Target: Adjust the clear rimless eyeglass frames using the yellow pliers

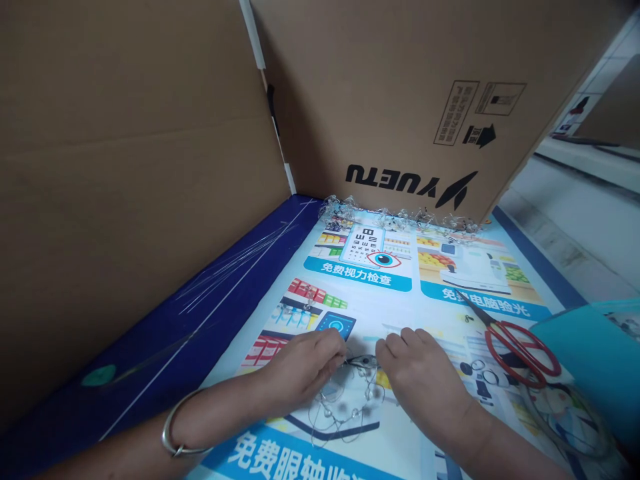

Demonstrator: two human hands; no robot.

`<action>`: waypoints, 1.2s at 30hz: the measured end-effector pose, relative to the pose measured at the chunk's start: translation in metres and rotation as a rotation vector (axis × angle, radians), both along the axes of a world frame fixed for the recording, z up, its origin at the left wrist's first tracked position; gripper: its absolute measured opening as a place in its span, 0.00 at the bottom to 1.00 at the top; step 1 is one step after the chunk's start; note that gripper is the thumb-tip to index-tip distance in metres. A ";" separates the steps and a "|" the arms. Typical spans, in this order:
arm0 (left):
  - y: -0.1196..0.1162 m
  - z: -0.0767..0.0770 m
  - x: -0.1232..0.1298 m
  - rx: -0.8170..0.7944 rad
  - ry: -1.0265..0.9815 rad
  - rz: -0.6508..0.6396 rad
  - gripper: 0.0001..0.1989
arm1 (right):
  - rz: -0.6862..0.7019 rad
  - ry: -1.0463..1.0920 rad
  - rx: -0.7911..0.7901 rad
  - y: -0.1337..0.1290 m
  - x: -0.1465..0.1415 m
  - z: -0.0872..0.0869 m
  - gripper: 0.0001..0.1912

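My left hand (313, 363), with a silver bangle on its wrist, is closed in a pinch at the end of a thin beaded wire strand (345, 417). The strand hangs in loops below both hands, with small clear beads along it. My right hand (423, 377) is wrapped round a small pair of pliers (366, 361). The metal jaws point left and reach the left fingertips. Most of the pliers' handle is hidden in my right palm. Exactly what the jaw tips touch is too small to make out.
Red-handled scissors (523, 350) lie at the right beside a turquoise sheet or box (590, 353). Beaded strands (400, 219) line the back of the printed poster (415, 313). Cardboard walls (320, 87) stand at the left and back. Thin straight filaments (235, 257) lie on the blue border.
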State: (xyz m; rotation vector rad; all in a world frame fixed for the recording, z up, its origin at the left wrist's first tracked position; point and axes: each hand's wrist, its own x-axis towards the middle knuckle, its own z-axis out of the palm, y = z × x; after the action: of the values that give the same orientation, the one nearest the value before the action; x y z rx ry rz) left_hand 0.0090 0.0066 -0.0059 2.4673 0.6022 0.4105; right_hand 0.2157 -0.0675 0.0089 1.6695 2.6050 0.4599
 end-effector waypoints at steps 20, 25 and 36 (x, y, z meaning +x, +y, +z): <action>0.000 -0.004 0.002 0.083 0.078 0.030 0.10 | -0.051 0.021 -0.110 -0.001 0.000 0.007 0.07; 0.000 -0.004 0.002 0.086 0.074 0.030 0.12 | -0.045 0.011 -0.119 0.001 -0.001 0.009 0.07; 0.001 0.000 0.002 0.085 0.053 0.005 0.12 | -0.012 0.009 -0.098 0.000 -0.002 0.008 0.06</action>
State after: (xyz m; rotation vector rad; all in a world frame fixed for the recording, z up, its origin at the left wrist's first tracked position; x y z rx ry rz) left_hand 0.0107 0.0073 -0.0058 2.5651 0.6240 0.3809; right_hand 0.2134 -0.0675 0.0171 1.6593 2.5766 0.3193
